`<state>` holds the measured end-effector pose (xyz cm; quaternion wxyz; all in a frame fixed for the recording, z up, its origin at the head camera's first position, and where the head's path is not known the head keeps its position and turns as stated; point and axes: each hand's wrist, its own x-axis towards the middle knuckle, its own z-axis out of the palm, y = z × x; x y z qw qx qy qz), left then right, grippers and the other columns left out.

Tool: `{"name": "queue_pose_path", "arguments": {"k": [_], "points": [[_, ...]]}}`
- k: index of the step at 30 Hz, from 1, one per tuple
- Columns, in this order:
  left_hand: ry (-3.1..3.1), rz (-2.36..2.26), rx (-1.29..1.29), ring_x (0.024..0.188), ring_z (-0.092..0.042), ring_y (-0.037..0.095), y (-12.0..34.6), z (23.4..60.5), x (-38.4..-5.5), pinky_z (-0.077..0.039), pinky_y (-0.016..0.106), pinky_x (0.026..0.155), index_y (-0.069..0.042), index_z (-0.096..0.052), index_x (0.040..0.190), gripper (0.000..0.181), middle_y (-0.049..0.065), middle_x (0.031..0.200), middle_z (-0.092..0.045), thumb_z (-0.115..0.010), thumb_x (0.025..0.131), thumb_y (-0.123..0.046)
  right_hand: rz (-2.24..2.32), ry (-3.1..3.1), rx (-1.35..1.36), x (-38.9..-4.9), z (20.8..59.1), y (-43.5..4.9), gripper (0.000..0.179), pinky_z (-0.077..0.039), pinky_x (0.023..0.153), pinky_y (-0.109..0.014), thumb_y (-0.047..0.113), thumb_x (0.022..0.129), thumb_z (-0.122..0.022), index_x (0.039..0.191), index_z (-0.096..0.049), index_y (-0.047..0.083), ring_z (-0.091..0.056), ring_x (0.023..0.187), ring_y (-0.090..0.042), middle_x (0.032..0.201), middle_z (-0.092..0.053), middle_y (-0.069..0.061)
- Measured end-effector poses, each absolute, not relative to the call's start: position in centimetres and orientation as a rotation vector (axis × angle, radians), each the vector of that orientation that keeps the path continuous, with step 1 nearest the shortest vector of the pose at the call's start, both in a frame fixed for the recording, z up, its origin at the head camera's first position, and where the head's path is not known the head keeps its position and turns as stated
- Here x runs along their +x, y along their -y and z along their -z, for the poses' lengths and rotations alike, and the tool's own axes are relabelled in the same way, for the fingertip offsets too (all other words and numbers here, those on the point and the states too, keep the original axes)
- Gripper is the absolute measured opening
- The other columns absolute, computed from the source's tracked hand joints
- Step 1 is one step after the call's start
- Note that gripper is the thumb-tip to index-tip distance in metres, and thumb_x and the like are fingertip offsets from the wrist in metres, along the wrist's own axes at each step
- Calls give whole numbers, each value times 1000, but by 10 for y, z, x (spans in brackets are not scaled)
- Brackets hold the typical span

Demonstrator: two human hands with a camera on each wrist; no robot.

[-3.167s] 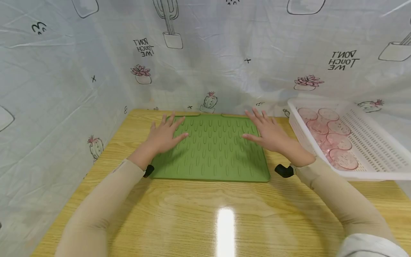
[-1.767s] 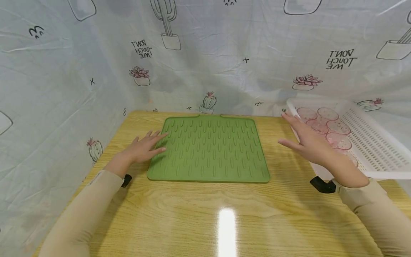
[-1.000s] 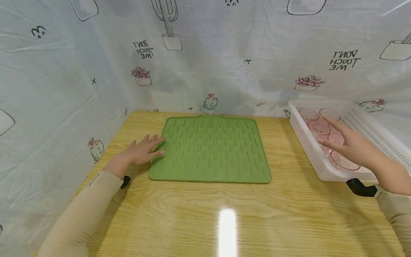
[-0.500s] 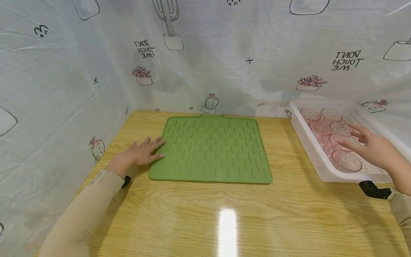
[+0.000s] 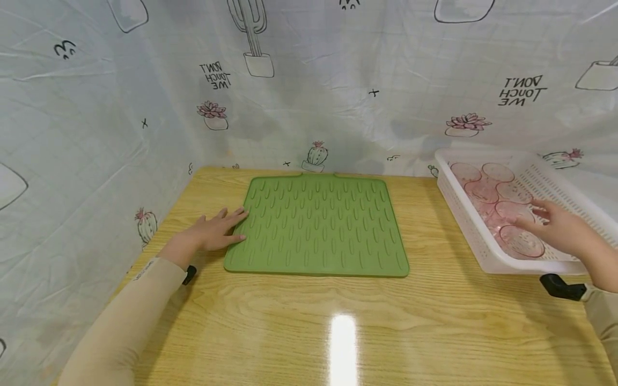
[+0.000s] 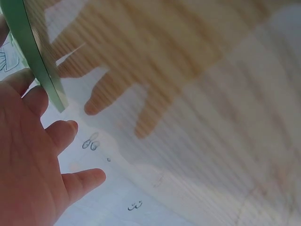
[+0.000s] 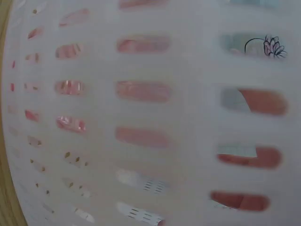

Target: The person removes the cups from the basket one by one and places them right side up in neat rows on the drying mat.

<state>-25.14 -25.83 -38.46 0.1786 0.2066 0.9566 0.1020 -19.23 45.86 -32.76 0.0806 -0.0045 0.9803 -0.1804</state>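
Okay, so one green mat is being supported flat by one wooden table, and at its left edge the left hand is being held loose, fingers spread (whether the edge is actually being touched isn't being made clear). One white slotted basket is being seen at the far right, and six pink-rimmed clear vessels are being counted in it, bunched toward its left side. The right hand is being held low over the nearest two, fingers bent; whether a rim is being pinched can't be told, as the right wrist view is being filled by slotted basket wall. Two beige sleeves and two black wrist pieces are being worn. Behind, two backwards slogans are being displayed on printed sheeting.
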Motion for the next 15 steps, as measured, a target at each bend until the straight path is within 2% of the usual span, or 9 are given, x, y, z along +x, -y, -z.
{"name": "queue_pose_path", "arguments": {"k": [4,7,10,15], "points": [[-2704,-298,581,153,-3,49,258,384,-251,2,81,109,-12,-18,166,77,13,171,-10,-49,107,-50,594,-2888,-12,-195,332,-460,97,-28,95,-82,45,108,-47,145,1,-31,-25,121,-76,137,-18,-60],[-2698,-307,578,153,-2,48,257,384,-251,3,81,109,-12,-18,166,76,13,171,-9,-50,107,-49,612,-2880,-22,-198,334,-461,99,-28,97,-81,45,107,-51,143,-1,-33,-24,122,-76,137,-18,-60],[-2691,-317,576,153,-2,49,258,385,-251,3,81,108,-11,-17,166,77,13,171,-9,-50,107,-49,617,-2871,-20,-200,336,-461,101,-29,97,-80,46,106,-52,142,-3,-34,-26,122,-75,136,-20,-61],[-2686,-323,571,152,-2,49,259,386,-251,4,81,108,-12,-16,166,77,14,171,-8,-50,107,-49,606,-2845,-7,-202,336,-456,102,-36,94,-78,50,106,-47,140,-3,-36,-33,118,-73,133,-24,-60]]}}
